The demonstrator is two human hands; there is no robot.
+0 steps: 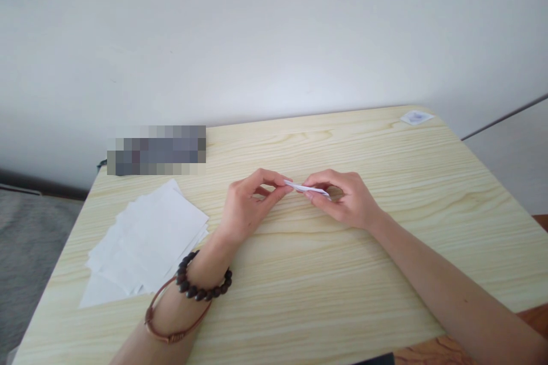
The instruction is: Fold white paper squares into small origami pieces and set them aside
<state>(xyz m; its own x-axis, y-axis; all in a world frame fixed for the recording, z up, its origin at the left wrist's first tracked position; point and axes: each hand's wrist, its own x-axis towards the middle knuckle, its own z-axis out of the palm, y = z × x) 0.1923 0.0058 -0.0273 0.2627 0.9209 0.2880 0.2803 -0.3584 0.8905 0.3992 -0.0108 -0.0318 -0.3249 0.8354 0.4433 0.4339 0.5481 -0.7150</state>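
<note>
A small folded piece of white paper (314, 189) is held between my two hands above the middle of the table, seen nearly edge-on. My left hand (252, 202) pinches its left tip between thumb and fingers. Around the right part of the paper, my right hand (342, 197) closes with the thumb in front and the fingers behind. Part of the paper is hidden by the right fingers. Dark beads and a brown cord circle my left wrist.
Loose white sheets (149, 234) lie fanned in a pile at the table's left. Behind them is a blurred-out dark object (158, 151). A small flat white piece with bluish marks (416, 118) lies at the far right corner. The wooden table (299, 308) meets a white wall (274, 34).
</note>
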